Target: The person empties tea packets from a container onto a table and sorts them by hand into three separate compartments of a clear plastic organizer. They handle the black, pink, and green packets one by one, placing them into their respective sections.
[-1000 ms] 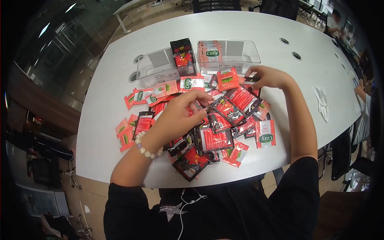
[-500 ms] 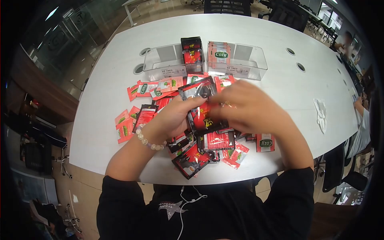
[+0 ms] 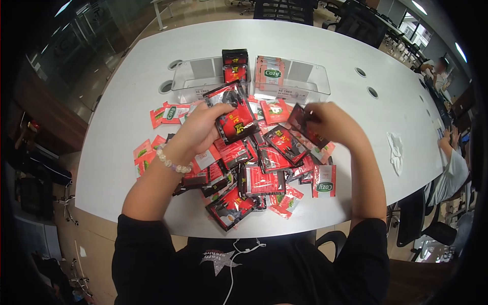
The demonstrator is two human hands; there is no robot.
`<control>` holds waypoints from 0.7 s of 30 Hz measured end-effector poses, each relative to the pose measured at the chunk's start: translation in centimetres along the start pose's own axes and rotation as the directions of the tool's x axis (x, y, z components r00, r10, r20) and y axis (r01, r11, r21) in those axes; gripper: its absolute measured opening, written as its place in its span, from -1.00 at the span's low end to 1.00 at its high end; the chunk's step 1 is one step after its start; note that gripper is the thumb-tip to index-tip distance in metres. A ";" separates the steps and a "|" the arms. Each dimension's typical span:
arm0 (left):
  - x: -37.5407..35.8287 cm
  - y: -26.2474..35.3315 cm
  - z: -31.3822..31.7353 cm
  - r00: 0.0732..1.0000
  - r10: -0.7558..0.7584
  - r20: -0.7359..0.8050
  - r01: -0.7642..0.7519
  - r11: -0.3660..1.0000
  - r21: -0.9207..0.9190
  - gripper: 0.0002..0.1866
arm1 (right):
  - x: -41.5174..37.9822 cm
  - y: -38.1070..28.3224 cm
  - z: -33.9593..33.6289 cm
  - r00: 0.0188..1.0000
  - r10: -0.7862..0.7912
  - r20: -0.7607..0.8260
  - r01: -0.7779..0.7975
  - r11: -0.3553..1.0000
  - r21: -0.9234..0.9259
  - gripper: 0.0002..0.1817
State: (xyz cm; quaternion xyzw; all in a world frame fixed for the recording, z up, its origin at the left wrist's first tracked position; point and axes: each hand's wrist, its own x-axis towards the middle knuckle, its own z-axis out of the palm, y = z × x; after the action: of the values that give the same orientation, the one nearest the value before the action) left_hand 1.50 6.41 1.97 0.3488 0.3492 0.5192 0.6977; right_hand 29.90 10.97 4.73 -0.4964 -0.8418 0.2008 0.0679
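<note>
My left hand [image 3: 199, 124] is closed on black-and-red G7 coffee sachets [image 3: 240, 119], with the thumb across their front, above the pile. To the right, my right hand [image 3: 333, 121] pinches a single dark coffee sachet [image 3: 301, 123] by its upper right part, over the pile's right side. Beneath both hands lies a loose heap of coffee sachets [image 3: 264, 180] mixed with pink Cozy tea sachets [image 3: 324, 179]. Behind the heap, a clear bin [image 3: 193, 94] holds upright coffee sachets [image 3: 235, 74] at its right end. A second clear bin [image 3: 311, 94] has Cozy sachets [image 3: 270, 75] at its left end.
The white table [image 3: 127, 101] has round cable holes, two of them [image 3: 165, 87] beside the left bin. A crumpled white tissue [image 3: 395, 152] lies on the right. Another person [image 3: 450, 152] sits at the table's right edge. Black chairs [image 3: 283, 11] stand behind.
My right hand has moved right, away from the left hand's sachets, and now carries one coffee sachet. My left hand has shifted slightly left with its sachets. The view has shifted a little.
</note>
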 end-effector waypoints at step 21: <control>-2.4 -3.9 4.0 0.951 0.309 -0.019 -0.306 0.927 -0.219 -0.76 | -0.4 -7.6 8.8 0.975 0.033 -0.221 0.214 0.157 0.964 -0.59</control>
State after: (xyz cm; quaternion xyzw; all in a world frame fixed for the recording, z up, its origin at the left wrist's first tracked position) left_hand 6.27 2.77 1.02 0.3241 0.2253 0.6547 0.6447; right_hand 21.22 5.04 -0.14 -0.2994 -0.5286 0.6444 0.4645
